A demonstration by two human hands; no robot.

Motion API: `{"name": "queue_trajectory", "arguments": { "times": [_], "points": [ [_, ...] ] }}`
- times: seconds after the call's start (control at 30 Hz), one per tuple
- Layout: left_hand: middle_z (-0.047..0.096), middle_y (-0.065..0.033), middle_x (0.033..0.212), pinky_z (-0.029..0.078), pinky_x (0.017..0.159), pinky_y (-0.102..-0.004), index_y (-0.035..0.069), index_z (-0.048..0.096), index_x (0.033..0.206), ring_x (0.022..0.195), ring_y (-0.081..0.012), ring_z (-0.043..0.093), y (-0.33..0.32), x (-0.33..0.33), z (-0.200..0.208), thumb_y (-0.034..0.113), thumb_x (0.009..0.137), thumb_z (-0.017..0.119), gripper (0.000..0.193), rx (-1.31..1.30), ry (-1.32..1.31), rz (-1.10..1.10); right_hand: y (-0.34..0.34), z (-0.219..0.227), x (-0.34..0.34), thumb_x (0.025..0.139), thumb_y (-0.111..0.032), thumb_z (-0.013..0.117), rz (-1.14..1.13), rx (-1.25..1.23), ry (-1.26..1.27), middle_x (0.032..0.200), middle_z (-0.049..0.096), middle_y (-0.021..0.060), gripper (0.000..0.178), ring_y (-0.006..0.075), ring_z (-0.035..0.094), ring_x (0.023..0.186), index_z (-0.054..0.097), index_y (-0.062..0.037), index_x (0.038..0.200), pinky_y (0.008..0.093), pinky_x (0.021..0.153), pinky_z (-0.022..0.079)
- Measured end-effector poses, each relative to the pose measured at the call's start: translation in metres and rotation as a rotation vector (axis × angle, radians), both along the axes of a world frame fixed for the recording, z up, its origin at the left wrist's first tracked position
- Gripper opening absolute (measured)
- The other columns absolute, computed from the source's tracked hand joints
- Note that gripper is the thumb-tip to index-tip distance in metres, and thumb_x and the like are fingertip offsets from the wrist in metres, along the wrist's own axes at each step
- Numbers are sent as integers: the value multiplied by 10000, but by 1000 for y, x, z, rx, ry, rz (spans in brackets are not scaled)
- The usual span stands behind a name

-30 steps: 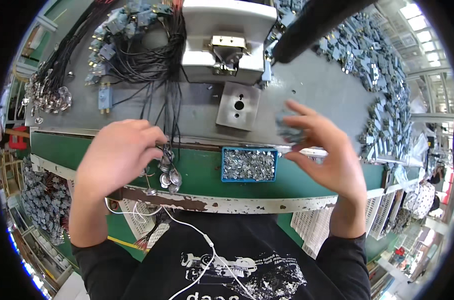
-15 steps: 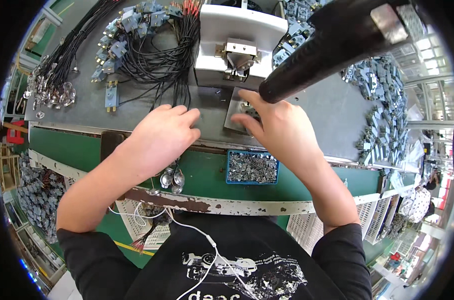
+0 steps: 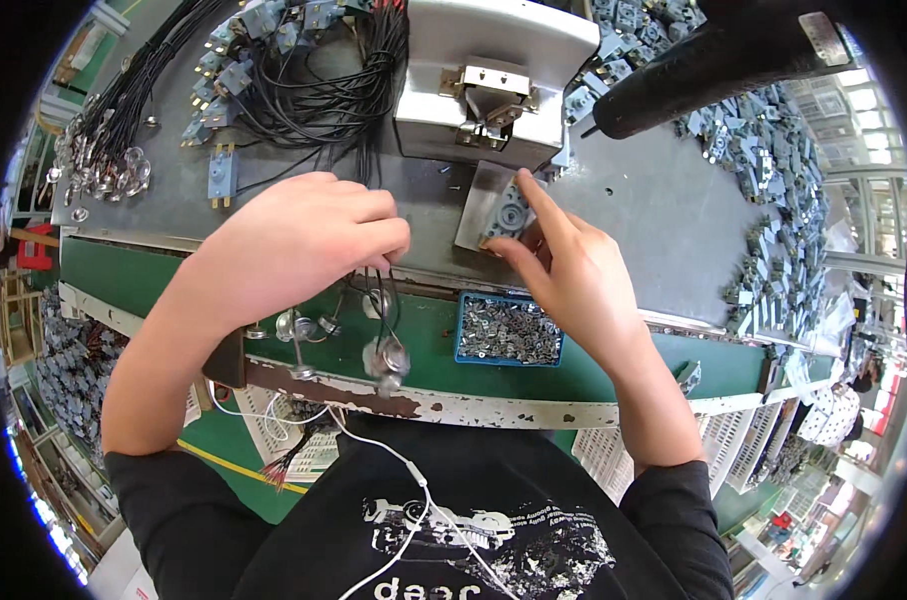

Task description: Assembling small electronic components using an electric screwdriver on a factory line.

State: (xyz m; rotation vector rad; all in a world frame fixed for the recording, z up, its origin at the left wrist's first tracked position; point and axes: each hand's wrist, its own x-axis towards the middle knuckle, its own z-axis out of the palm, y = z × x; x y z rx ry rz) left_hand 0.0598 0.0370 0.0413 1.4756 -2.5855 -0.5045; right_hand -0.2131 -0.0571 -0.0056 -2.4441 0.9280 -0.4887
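My left hand (image 3: 319,225) is closed in a pinch on thin black wires (image 3: 394,300) at the table's near edge. Round silvery metal caps (image 3: 386,360) dangle from these wires, slightly blurred. My right hand (image 3: 579,265) grips a blue-grey plastic switch block (image 3: 512,213) between thumb and fingers, its round centre facing up. That block is over a flat metal plate (image 3: 480,200), just in front of a metal box with a clamp-like fixture (image 3: 494,92). A black electric screwdriver (image 3: 694,85) hangs beyond my right hand, its tip apart from the block.
A blue tray of small metal parts (image 3: 509,330) stands on the green ledge. Blue-grey blocks are heaped at right (image 3: 764,200). Bundled black cables (image 3: 344,110) with blocks lie at back left, beside wires with metal caps (image 3: 104,165). A white cord (image 3: 394,457) crosses my shirt.
The screwdriver has moved up and right, away from my right hand. My right hand has tilted the block into view on the plate. My left hand has lifted wires, their caps now swinging.
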Motion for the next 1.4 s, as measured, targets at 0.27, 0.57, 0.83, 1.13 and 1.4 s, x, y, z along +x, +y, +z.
{"name": "queue_trajectory", "arguments": {
  "times": [0.27, 0.57, 0.83, 1.13, 1.4],
  "points": [
    [595, -26, 928, 502, 834, -384, 122, 666, 894, 916, -235, 625, -6, -5, 2, 196, 842, 764, 134, -66, 83, -24, -13, 13, 7, 968, -367, 704, 76, -5, 281, 659, 686, 142, 630, 385, 701, 679, 521, -60, 1486, 475, 643, 546],
    [611, -25, 941, 479, 850, -370, 122, 650, 900, 920, -226, 625, 5, -10, 4, 219, 869, 745, 139, -118, 60, 32, 3, 9, 2, 909, -136, 750, 167, -119, 75, 837, 643, 147, 640, 351, 649, 789, 517, -81, 1503, 442, 755, 535],
    [645, -57, 961, 493, 862, -410, 80, 664, 926, 945, -289, 640, 3, -10, -3, 199, 905, 722, 135, -175, 172, 73, 56, -12, 27, 1065, -158, 620, 207, 1057, -263, 957, 748, 72, 252, 136, 701, 809, 651, 7, 1253, 305, 721, 574],
    [569, -85, 1289, 480, 935, -394, 74, 693, 929, 1103, -268, 612, 55, -31, -12, 92, 793, 755, 151, -402, 37, 103, 55, -3, 29, 1042, -251, 675, 65, 1169, -219, 971, 755, 81, 258, 144, 726, 825, 635, -16, 1140, 292, 692, 590],
    [649, -11, 1095, 504, 912, -387, 116, 707, 895, 1078, -246, 626, 63, -6, -25, 56, 698, 729, 207, -372, 216, 75, 67, -9, 34, 1018, -244, 712, -11, 1222, -229, 967, 761, 75, 223, 143, 735, 862, 659, -29, 1047, 294, 747, 605]
  ]
}}
